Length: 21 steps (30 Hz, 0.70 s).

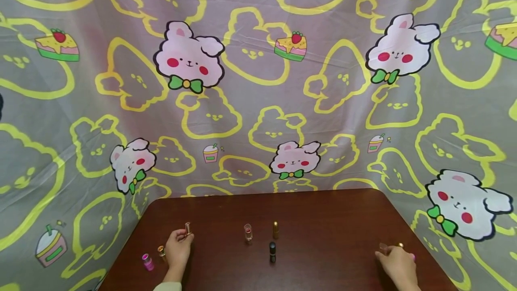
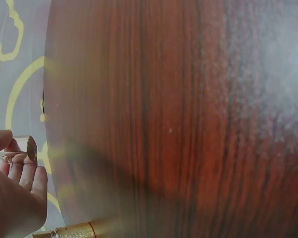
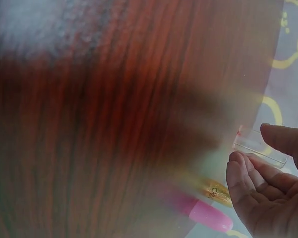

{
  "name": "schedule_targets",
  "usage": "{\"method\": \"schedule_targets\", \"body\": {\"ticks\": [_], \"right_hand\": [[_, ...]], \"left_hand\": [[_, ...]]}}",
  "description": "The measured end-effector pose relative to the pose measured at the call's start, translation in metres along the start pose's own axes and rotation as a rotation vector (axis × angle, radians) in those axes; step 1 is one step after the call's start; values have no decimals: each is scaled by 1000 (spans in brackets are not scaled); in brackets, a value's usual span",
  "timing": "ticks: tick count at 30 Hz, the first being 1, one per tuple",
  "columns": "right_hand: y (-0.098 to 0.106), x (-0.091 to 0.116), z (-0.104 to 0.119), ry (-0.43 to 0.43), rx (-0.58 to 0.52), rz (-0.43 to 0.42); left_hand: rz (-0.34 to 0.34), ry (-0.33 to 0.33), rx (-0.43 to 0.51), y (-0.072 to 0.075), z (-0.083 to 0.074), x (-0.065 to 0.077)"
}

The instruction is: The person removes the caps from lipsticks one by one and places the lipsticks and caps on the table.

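Observation:
At the left of the table my left hand (image 1: 179, 249) pinches a small shiny lipstick tube (image 1: 187, 228) between thumb and fingers. The left wrist view shows the flat round end of this tube (image 2: 32, 148) pointing away from the palm. On the far right side, my right hand (image 1: 397, 267) holds a clear lipstick cap (image 3: 258, 147), thumb on one side and fingertips on the other. Beside that hand, a gold cap (image 3: 217, 192) and a pink cap (image 3: 211, 216) stand side by side. A gold lipstick base (image 1: 162, 252) and a pink one (image 1: 147, 262) stand left of my left hand.
Mid-table stand a clear lipstick (image 1: 248, 233), a gold lipstick (image 1: 276, 230) and a black lipstick (image 1: 272, 252). The dark brown wooden table (image 1: 323, 223) has rounded far corners. A patterned curtain (image 1: 258, 93) hangs behind it and along both sides.

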State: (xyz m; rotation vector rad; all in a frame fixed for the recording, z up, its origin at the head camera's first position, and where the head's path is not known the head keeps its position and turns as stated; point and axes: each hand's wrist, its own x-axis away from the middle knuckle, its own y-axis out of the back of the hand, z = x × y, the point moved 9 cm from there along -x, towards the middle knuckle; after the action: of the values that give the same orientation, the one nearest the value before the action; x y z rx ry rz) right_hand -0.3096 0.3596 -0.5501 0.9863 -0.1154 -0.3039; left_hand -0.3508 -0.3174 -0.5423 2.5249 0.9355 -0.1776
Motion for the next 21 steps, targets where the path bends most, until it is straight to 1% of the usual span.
{"method": "schedule_targets", "body": {"ticks": [7, 10, 12, 21], "right_hand": [[-4, -2, -2, 19, 8, -5], [-5, -4, -3, 16, 10, -2], [-6, -5, -4, 12, 8, -1], [-7, -10, -7, -2, 5, -16]], "left_hand": [[-43, -1, -64, 3, 9, -3], [-51, 6, -89, 3, 14, -4], [-46, 6, -91, 3, 16, -4], [-22, -27, -109, 1, 11, -4]]}}
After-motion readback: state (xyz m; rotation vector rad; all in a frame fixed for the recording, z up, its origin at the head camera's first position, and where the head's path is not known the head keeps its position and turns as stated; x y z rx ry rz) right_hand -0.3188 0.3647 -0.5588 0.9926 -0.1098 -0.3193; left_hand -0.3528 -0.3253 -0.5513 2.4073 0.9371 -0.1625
